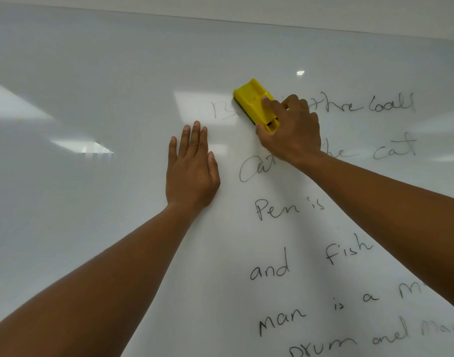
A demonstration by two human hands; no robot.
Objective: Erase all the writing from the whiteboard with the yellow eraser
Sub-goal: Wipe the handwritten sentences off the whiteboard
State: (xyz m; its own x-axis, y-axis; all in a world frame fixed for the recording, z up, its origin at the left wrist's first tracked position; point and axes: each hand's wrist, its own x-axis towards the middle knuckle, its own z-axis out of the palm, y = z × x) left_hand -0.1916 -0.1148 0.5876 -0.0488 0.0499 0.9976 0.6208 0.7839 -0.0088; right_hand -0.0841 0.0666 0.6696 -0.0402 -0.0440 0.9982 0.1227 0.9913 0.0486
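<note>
- Currently I am gripping the light, rigid yellow plastic eraser (255, 104) by its sides with my right hand (290, 132), scrubbing black writing (272, 210).
- Left hand (191, 166) is pressing spread flat on the slick glossy whiteboard (105, 99).

— Above the top edge?
— A strip of pale wall (323, 11), plain and off-white, running the full width.
— Anything else?
— Bright reflections of ceiling lights (92, 148) and one small round glint (300, 72).
</note>
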